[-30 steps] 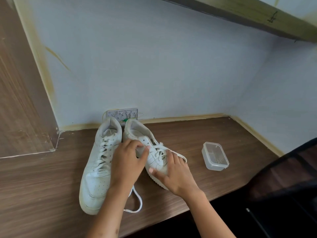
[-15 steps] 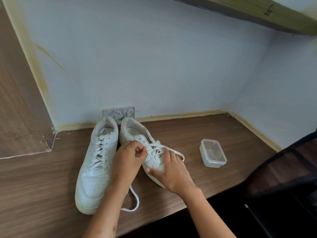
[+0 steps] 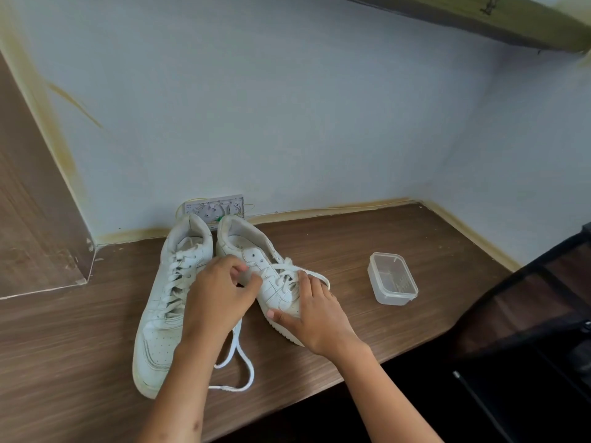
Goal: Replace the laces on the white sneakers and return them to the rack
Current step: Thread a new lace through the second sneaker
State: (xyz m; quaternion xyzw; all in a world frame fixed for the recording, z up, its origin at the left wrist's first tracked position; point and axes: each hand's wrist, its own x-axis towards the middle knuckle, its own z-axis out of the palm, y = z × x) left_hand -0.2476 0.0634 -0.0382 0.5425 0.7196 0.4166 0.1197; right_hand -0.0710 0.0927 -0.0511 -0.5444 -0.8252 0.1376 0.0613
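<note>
Two white sneakers lie side by side on a brown wooden desk (image 3: 335,244), heels toward the wall. The left sneaker (image 3: 166,302) is fully laced. The right sneaker (image 3: 252,260) is tipped onto its side. My left hand (image 3: 217,298) pinches its white lace (image 3: 238,362) near the eyelets; the lace's loose end loops down onto the desk. My right hand (image 3: 311,314) presses on the toe and sole of the right sneaker, fingers over the laces, holding it in place.
A clear plastic container (image 3: 391,278) stands on the desk to the right of the shoes. An open wall socket box (image 3: 214,207) sits behind the heels. A wooden panel (image 3: 35,219) rises at the left; a dark chair (image 3: 527,314) is at the right.
My left hand's fingers have worked along the lace near the eyelets, and more loose lace now loops on the desk. My right hand has stayed on the shoe.
</note>
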